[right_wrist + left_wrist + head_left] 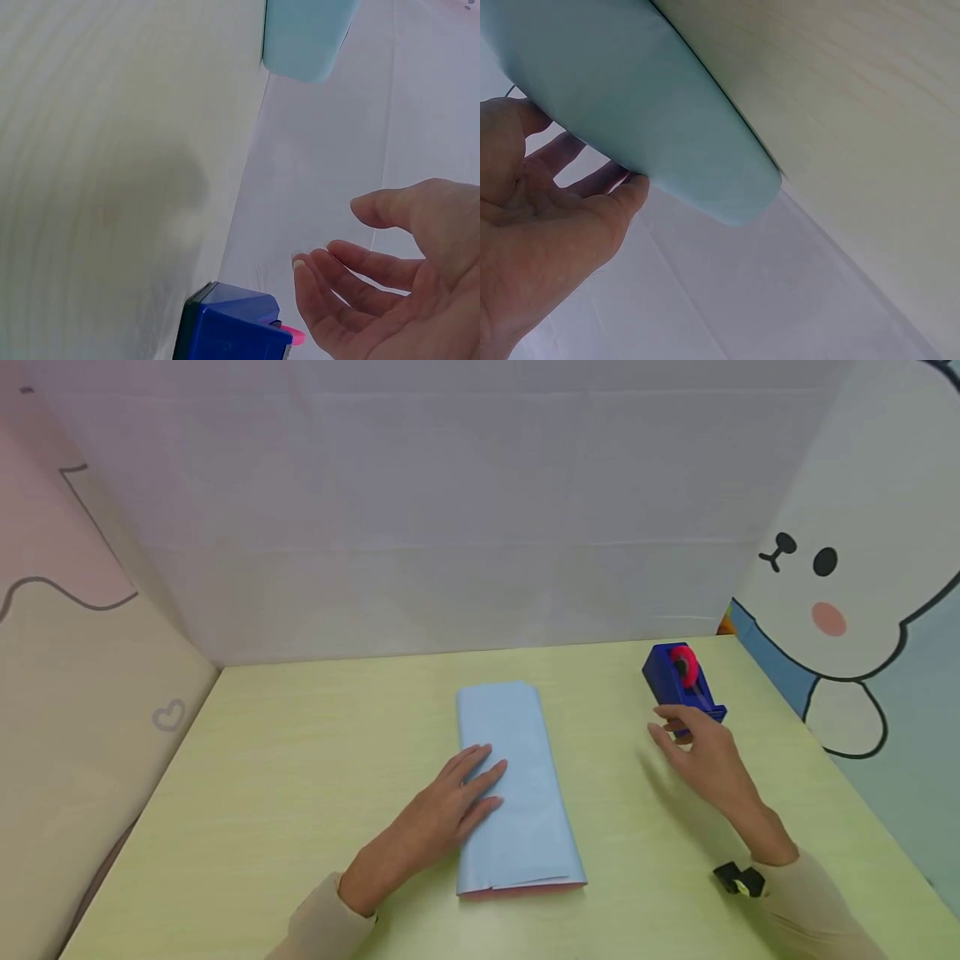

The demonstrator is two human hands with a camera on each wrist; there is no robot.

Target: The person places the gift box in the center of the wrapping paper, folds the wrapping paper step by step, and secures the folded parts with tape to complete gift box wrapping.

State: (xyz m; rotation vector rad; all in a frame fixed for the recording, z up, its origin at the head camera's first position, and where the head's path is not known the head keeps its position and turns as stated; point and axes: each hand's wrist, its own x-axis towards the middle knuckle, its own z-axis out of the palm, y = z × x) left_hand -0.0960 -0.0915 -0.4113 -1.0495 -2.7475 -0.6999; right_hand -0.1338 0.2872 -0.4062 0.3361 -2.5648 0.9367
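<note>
One folded blue sheet (pixel 517 827) is laid near the middle of the surface (pixel 315 752). Its upper face is touched by the left hand (pixel 438 814), whose fingers are spread and relaxed, with nothing clasped. The right hand (pixel 705 764) is held close to the near end of the tape dispenser (pixel 662 678), its fingers loosely bent and released, the thumb kept apart. A red roll (pixel 692 665) is seated in the dispenser, which is placed to the right of the sheet.
</note>
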